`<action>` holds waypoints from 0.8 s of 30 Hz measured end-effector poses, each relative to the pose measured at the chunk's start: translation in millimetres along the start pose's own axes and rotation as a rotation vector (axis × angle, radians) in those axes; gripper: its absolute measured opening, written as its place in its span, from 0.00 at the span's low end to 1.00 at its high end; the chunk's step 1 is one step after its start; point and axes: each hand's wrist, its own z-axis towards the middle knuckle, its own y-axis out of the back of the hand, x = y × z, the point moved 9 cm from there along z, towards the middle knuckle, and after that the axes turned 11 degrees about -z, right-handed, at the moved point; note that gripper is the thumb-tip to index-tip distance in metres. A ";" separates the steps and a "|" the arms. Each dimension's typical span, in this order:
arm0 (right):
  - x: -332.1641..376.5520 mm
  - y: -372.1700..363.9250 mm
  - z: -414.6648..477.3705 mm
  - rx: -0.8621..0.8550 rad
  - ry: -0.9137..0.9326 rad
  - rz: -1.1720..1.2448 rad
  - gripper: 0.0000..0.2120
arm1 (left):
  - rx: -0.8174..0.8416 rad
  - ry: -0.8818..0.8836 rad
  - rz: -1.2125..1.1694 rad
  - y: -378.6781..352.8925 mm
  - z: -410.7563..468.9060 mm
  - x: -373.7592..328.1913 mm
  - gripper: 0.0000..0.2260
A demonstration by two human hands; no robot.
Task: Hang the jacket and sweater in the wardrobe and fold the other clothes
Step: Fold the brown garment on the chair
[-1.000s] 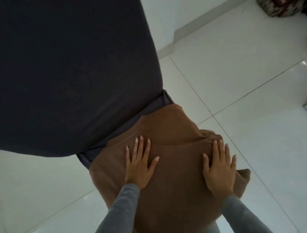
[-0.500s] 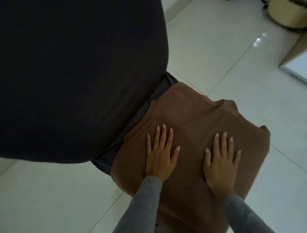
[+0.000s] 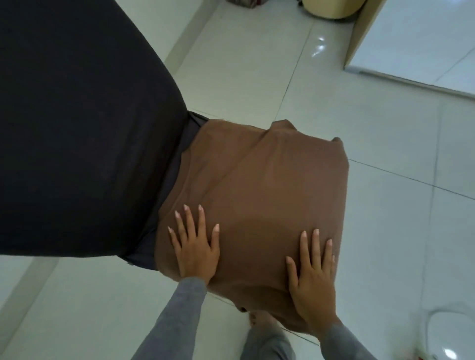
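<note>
A brown garment (image 3: 259,190) lies folded flat on top of a darker grey garment (image 3: 144,254), whose edge shows along its left side. Both rest against a large dark surface (image 3: 77,128) filling the left of the view. My left hand (image 3: 194,244) lies flat on the brown garment's near left part, fingers spread. My right hand (image 3: 312,272) presses flat on its near right corner, fingers apart. Neither hand grips the cloth. Grey sleeves cover both forearms.
White floor tiles (image 3: 385,231) surround the clothes. A beige round container (image 3: 331,7) stands at the top, next to a pale furniture panel (image 3: 365,30). A patterned bundle (image 3: 244,3) shows at the top edge. My foot (image 3: 259,320) is below the brown garment.
The view has swung and the brown garment now fills more of the middle. Both hands have slid toward its near edge, still flat on it; the right hand now sits at the corner.
</note>
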 end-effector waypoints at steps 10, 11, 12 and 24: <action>-29.3 -13.7 -86.5 0.029 -0.203 0.454 0.26 | -0.156 0.442 -0.619 27.5 -89.4 54.1 0.36; -32.0 -18.4 -92.7 0.027 -0.253 0.487 0.26 | -0.181 0.456 -0.745 27.0 -91.6 55.6 0.37; -33.9 -23.6 -98.4 0.019 -0.309 0.526 0.26 | -0.187 0.456 -0.852 24.2 -90.9 56.7 0.37; -26.3 -82.4 -126.4 0.088 -1.000 1.495 0.26 | 0.058 0.622 -1.235 -3.4 -89.4 85.2 0.35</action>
